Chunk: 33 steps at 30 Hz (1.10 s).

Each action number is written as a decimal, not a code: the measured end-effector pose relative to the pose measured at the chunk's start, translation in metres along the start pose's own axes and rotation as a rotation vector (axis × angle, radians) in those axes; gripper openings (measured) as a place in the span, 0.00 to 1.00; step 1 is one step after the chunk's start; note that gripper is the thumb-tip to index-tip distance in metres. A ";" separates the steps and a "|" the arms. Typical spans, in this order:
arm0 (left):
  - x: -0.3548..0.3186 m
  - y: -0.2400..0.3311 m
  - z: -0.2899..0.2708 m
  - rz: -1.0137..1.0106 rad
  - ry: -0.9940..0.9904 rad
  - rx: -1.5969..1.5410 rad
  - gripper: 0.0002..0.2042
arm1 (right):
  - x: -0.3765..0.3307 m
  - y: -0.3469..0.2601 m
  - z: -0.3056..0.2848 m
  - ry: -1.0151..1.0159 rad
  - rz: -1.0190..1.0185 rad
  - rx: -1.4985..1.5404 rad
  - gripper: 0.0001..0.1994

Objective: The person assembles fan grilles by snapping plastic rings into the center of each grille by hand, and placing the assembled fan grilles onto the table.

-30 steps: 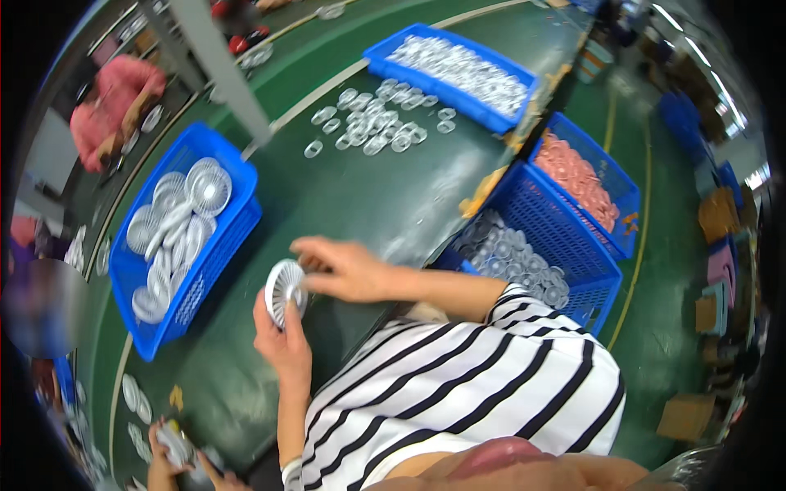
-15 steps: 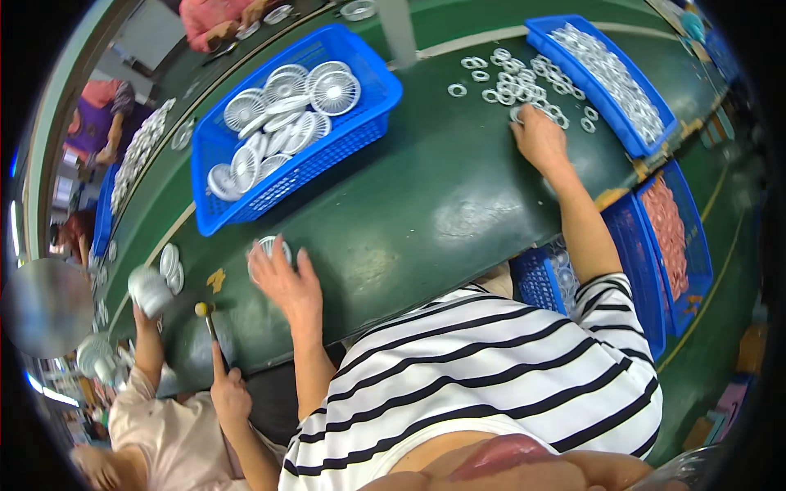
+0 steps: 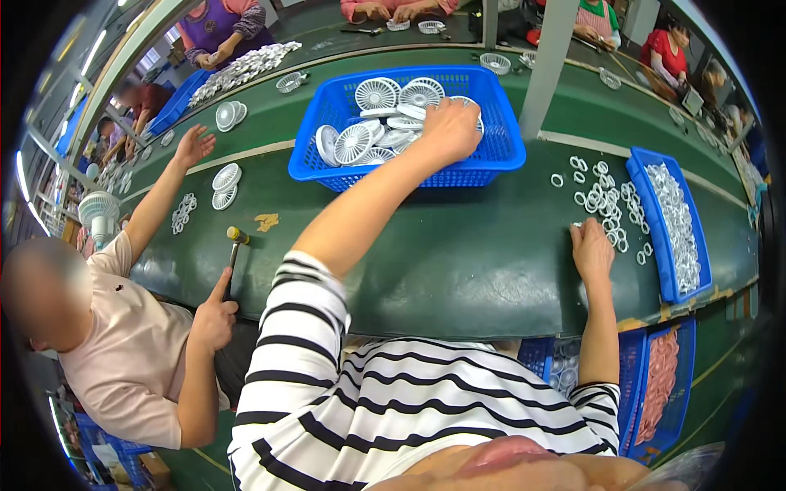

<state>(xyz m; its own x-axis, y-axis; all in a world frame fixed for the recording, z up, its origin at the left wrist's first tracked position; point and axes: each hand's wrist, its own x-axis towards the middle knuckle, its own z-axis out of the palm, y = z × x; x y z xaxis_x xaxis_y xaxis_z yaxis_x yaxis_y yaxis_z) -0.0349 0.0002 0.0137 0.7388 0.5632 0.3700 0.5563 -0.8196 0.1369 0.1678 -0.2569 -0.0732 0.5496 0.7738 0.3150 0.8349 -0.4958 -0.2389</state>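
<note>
My left hand point(image 3: 452, 132) reaches into the blue basket point(image 3: 409, 176) at the back middle. Its fingers are bent over a white round fan grille point(image 3: 472, 109) at the right of the pile, fingertips hidden. More white slotted grilles point(image 3: 354, 144) lie loosely heaped in that basket. Over on the right, my right hand point(image 3: 593, 250) is at the near-left edge of a scatter of small white rings point(image 3: 602, 199). Thumb and fingers are pinched together there on a white ring point(image 3: 578, 225), partly covered by the fingertips.
A long blue tray point(image 3: 670, 233) of clear-white parts stands to the right. At left, a co-worker holds a hammer point(image 3: 236, 245) with a yellow head. Two grilles point(image 3: 226, 182) and several rings point(image 3: 184, 213) lie near them. A post point(image 3: 548, 69) rises behind the green table.
My left hand has gone from a grille on the table up into the basket. My right hand stays by the rings. The co-worker's far hand has let go of white grilles. The view has turned.
</note>
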 end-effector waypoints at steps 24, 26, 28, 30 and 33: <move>0.056 -0.045 0.056 -0.236 -0.314 0.083 0.34 | -0.025 -0.029 -0.012 0.291 -0.267 0.241 0.06; 0.056 -0.052 0.052 -0.193 -0.235 0.041 0.27 | -0.023 -0.033 -0.010 0.330 -0.343 0.346 0.05; 0.049 -0.048 0.042 -0.048 -0.078 -0.002 0.21 | -0.023 -0.036 -0.008 0.336 -0.366 0.387 0.04; 0.036 -0.030 0.033 0.064 0.309 0.090 0.15 | -0.026 -0.038 -0.006 0.316 -0.319 0.364 0.04; -0.005 0.022 -0.013 0.284 0.599 -0.057 0.10 | -0.028 -0.038 -0.005 0.273 -0.295 0.455 0.04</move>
<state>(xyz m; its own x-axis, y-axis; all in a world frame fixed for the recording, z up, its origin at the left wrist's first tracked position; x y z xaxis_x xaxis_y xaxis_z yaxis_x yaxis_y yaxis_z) -0.0313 -0.0221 0.0263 0.5058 0.1827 0.8431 0.3383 -0.9410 0.0010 0.1210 -0.2614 -0.0683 0.3349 0.6937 0.6377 0.8902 -0.0112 -0.4553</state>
